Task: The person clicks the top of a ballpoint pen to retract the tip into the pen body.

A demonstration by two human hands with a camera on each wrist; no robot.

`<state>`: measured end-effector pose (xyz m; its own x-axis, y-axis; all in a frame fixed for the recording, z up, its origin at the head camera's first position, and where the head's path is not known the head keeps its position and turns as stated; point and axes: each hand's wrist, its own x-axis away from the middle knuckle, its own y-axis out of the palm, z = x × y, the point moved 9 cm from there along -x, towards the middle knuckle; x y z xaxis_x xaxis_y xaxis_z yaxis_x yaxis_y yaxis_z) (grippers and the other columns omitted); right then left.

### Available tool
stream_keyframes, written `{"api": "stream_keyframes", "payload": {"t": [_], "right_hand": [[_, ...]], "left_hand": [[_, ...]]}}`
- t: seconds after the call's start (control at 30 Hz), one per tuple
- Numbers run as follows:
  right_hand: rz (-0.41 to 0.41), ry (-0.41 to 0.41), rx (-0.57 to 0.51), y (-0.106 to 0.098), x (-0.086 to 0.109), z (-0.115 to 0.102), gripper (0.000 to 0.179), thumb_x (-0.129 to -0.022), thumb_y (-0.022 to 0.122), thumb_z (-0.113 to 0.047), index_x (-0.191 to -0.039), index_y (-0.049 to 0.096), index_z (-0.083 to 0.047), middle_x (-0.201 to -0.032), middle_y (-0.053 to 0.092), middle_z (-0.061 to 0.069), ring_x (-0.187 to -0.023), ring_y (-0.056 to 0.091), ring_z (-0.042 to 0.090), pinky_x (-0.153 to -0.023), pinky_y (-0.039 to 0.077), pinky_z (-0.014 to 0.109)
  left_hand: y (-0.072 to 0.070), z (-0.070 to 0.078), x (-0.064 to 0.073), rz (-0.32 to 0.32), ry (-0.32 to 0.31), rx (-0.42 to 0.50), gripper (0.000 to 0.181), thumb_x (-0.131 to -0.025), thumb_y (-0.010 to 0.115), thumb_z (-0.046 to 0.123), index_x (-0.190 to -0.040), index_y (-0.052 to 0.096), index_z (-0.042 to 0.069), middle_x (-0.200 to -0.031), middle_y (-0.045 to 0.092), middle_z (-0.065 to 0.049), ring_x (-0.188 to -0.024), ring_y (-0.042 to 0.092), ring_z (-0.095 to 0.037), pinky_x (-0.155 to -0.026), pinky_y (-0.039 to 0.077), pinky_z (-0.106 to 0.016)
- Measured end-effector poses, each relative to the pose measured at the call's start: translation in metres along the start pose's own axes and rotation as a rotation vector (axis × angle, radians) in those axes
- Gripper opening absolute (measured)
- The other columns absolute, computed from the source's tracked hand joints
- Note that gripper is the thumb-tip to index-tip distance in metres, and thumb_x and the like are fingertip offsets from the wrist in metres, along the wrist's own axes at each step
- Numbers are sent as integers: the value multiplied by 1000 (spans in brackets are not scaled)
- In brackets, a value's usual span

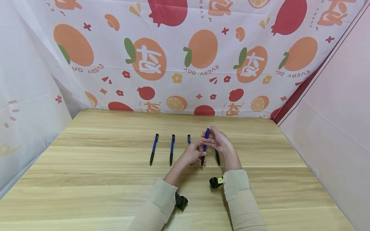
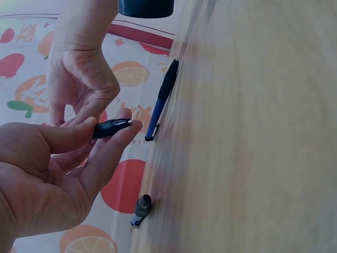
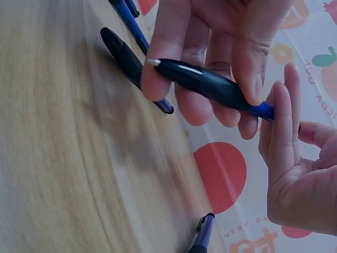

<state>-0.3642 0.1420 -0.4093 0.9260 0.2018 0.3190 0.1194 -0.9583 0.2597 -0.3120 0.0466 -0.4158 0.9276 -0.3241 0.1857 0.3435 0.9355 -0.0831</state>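
Observation:
Both hands hold one blue pen (image 1: 207, 133) with a black grip, raised over the table, its tip toward the person. My left hand (image 1: 192, 154) pinches it near the grip with the thumb, and in the left wrist view its fingers lie along the black tip end (image 2: 111, 128). At the upper end, my right hand (image 1: 221, 141) holds the pen between thumb and fingers. The metal tip (image 3: 154, 62) shows in the right wrist view. Under the right hand lies another pen (image 1: 217, 158), partly hidden. A further pen (image 1: 189, 138) is mostly covered by the left hand.
Two more blue pens, the leftmost pen (image 1: 154, 149) and its neighbour (image 1: 172, 149), lie roughly parallel on the wooden table (image 1: 86, 166). A fruit-print curtain (image 1: 179, 83) hangs behind the table's back edge. Black wrist cameras (image 1: 181, 202) sit at the sleeves.

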Motion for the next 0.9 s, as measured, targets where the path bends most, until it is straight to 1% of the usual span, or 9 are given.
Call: {"api": "stream_keyframes", "payload": {"t": [0.13,0.27,0.37,0.6,0.9], "right_hand": [[-5,4,-1,-1,1,0,43,-100,38,-32,-115,52,5,-93,64,10,-70,66,16,-69,53,26],[-13,9,-10,-1,1,1,42,-100,38,-33,-113,53,4,-93,64,10,-70,66,16,-69,53,26],[-15,10,-16,-1,1,1,43,-100,38,-33,-114,53,5,-92,65,10,-71,66,16,-70,53,26],[-13,12,-24,0,2,1,46,-100,38,-32,-119,50,8,-91,65,10,-72,66,17,-69,53,26],[-8,15,-26,0,0,1,44,-100,38,-31,-116,52,7,-90,65,10,-73,66,17,-68,53,26]], "left_hand": [[2,1,1,-7,0,2,30,-90,53,-6,-120,48,-9,-90,56,-16,-79,62,-40,-56,54,-36],[2,-1,0,-8,-3,-2,30,-90,52,-6,-120,49,-10,-88,56,-16,-76,63,-38,-54,54,-35],[1,-3,-2,-4,-10,-5,30,-90,52,-6,-119,49,-9,-87,56,-14,-74,63,-35,-53,54,-33],[0,-3,-2,-8,-18,-7,29,-90,52,-5,-119,49,-8,-90,57,-15,-75,63,-35,-54,54,-34],[0,-4,-3,-16,-26,2,31,-90,52,-5,-121,47,-8,-90,57,-15,-74,63,-35,-56,55,-35]]}}
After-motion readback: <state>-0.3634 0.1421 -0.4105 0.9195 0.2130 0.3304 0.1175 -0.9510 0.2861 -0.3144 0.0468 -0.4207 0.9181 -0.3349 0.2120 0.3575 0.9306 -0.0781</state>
